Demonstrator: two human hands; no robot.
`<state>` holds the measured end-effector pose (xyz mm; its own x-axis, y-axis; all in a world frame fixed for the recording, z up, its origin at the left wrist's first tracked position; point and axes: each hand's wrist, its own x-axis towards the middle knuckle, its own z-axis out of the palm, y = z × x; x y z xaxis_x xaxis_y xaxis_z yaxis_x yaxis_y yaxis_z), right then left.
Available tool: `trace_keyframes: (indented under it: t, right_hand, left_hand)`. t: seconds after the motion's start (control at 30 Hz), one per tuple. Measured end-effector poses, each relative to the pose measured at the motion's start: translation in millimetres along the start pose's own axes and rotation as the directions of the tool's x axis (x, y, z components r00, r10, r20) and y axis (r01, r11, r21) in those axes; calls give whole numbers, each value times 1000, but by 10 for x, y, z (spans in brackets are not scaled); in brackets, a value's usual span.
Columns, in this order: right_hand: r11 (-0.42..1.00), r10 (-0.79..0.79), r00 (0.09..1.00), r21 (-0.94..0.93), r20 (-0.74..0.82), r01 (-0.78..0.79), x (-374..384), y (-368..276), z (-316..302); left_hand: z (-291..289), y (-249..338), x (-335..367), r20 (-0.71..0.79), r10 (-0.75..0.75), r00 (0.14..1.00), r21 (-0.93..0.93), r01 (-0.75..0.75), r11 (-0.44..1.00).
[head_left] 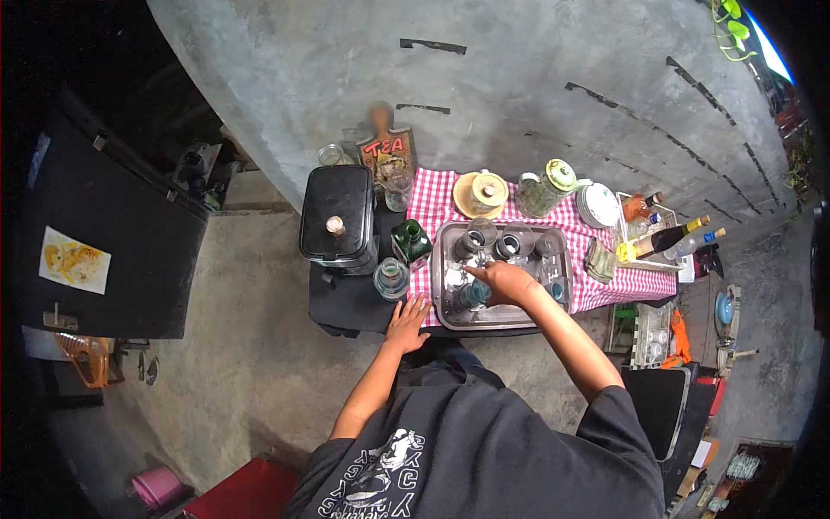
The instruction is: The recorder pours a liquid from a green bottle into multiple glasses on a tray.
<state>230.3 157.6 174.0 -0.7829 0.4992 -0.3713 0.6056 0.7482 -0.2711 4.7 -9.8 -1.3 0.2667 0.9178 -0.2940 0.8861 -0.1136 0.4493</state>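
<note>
Reaching over a shiny metal tray (438, 298), the right hand (503, 282) has one finger stuck out to the left. It is right by a blue glass (473, 296) near the front of the tray. The palm and thumb are hidden, so I cannot tell if the hand is squeezing the glass or just close to it. The left hand (406, 326) lies flat at the table's front edge, with its fingers spread apart and nothing in them.

On the tray, three dark see-through glasses (548, 245) make a row at the back. Another blue glass (558, 289) is by the tray's right side.

Just above the left hand is a round clear jar (392, 281). Behind that is a green bottle (411, 246), and to the left sits a big black box (337, 203) with a light knob on its lid.

The tray is on a pink and white checked cloth (435, 192). Behind it are a light brown cup with a lid (489, 192) on a round plate, and a glass jug (539, 199) with a fancy lid. Off to the right are a pile of white plates (598, 206), a folded green cloth (600, 262) and a crate of bottles (650, 249). A gray wall (519, 95) is at the back.
</note>
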Motion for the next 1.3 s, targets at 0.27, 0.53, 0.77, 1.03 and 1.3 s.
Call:
trace_keyframes:
  t: [0.27, 0.53, 0.77, 1.03, 1.3]
  right_hand:
    - [996, -81, 994, -23, 69, 83, 60, 76, -57]
    - [950, 55, 973, 313, -226, 19, -183, 152, 71]
    - [823, 209, 908, 567, -364, 38, -293, 8, 214]
    - [697, 312, 828, 705, -466, 134, -357, -50, 320]
    - [685, 279, 811, 698, -513, 206, -399, -11, 382]
  left_hand:
    - [-25, 58, -16, -112, -46, 993, -88, 36, 995]
    - [-90, 172, -162, -323, -288, 902, -344, 172, 923]
    - [-313, 234, -328, -436, -580, 688, -534, 322, 782]
    - [-1025, 286, -192, -481, -678, 556, -742, 155, 653]
    - [-1108, 335, 16, -560, -572, 599, -677, 65, 733]
